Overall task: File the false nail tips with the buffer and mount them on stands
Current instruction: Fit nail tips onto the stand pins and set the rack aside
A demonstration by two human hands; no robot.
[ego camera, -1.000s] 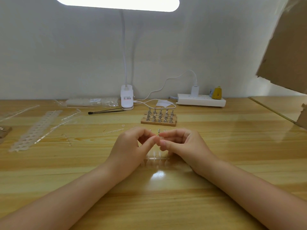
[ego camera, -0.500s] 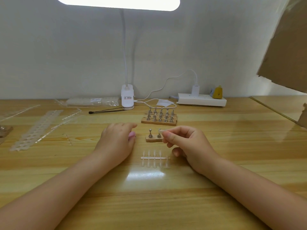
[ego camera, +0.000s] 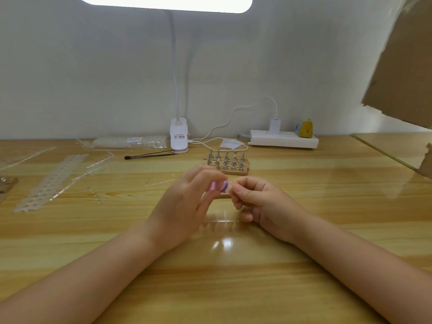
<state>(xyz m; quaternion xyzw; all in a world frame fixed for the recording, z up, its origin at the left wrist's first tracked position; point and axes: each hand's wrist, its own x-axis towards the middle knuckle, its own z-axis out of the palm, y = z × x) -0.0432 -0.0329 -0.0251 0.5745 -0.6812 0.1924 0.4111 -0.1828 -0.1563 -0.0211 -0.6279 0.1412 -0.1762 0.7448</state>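
The left hand point(ego camera: 180, 206) grips the pink buffer point(ego camera: 219, 186) with its end touching the clear nail tip point(ego camera: 230, 183) pinched by the right hand point(ego camera: 259, 202) (stands point(ego camera: 228, 163) just beyond both hands).

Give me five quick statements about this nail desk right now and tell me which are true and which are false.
1. The left hand holds a pink and purple buffer. True.
2. The right hand lies flat and open on the table. False: its fingers are curled, pinching something small beside the buffer.
3. A wooden block of metal nail stands sits beyond the hands. True.
4. The desk lamp is switched off. False: its head glows brightly.
5. The white power strip has nothing plugged in. False: a white plug with a cable sits in it.
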